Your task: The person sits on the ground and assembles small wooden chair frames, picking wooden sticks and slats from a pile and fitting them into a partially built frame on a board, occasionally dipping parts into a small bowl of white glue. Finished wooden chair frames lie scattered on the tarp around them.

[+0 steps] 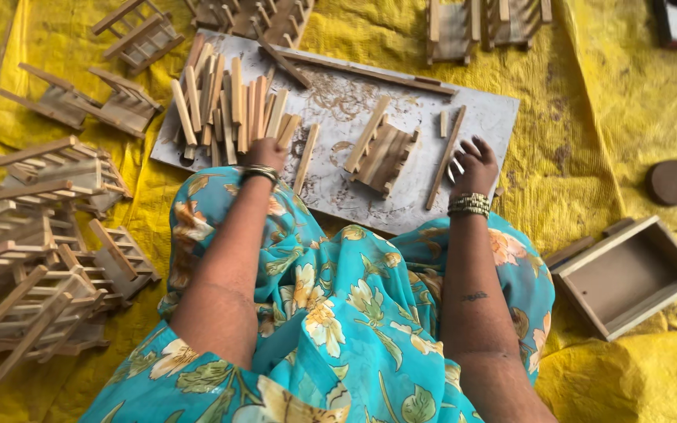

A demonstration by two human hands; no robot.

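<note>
A grey work board [479, 110] lies on yellow sheeting in front of my lap. On its middle sits a small partly built wooden slat frame [381, 153]. A heap of loose wooden sticks [225, 106] covers the board's left end. My left hand [266, 153] rests at the near edge of that heap, fingers curled among the sticks. My right hand [473, 164] lies on the board's right part, fingers spread, touching a long stick [446, 157] and something small and pale under the fingertips.
Several finished slat frames [37, 266] are stacked at the left, with more frames [123, 102] at the top left and further ones [476, 23] along the top. An open wooden box [628, 278] and a round brown disc [671, 182] lie at the right.
</note>
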